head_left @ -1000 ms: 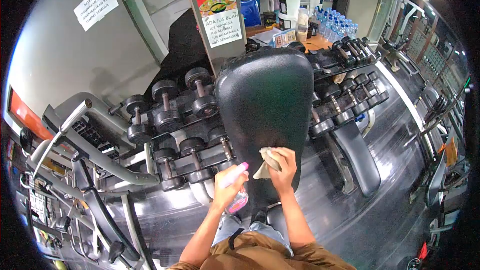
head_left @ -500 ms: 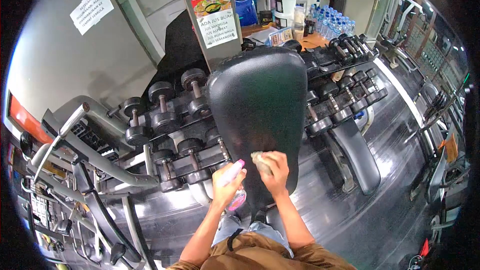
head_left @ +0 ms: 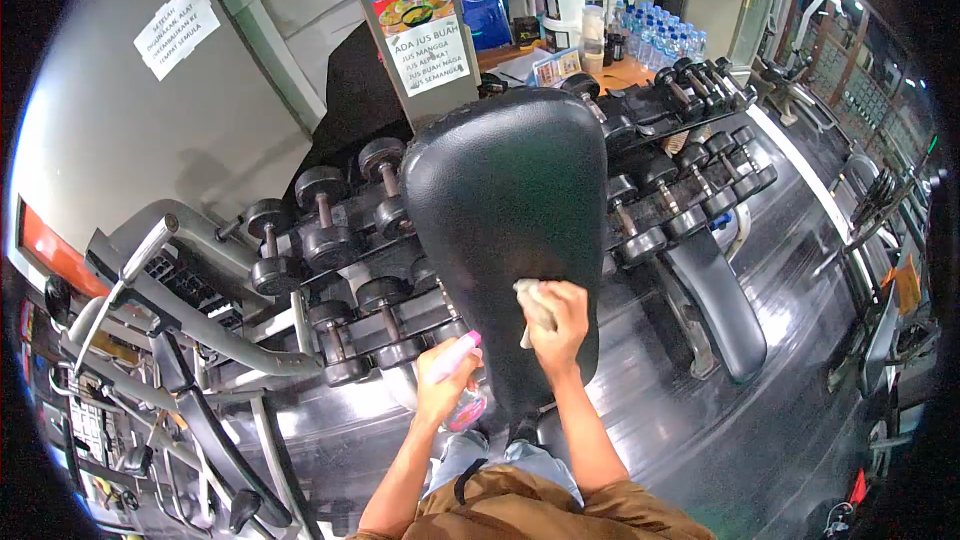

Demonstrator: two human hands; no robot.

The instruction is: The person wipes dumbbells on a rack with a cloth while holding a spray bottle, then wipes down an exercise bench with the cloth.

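A black padded bench rises in front of me, its backrest wide at the top and narrower near my body. My left hand is wrapped round a spray bottle with a pink-and-white head, left of the pad's lower part. Over the lower right of the pad, my right hand grips a pale, crumpled cloth. The cloth is against or just above the black surface; which of the two is not clear.
Racks of dumbbells stand left and right behind the bench. Another padded bench is at the right. Water bottles and tubs stand on a wooden table. Gym machines fill the left side.
My right hand has moved slightly up and to the right with the cloth. My left hand sits a little lower and further left with the bottle. The view has shifted slightly.
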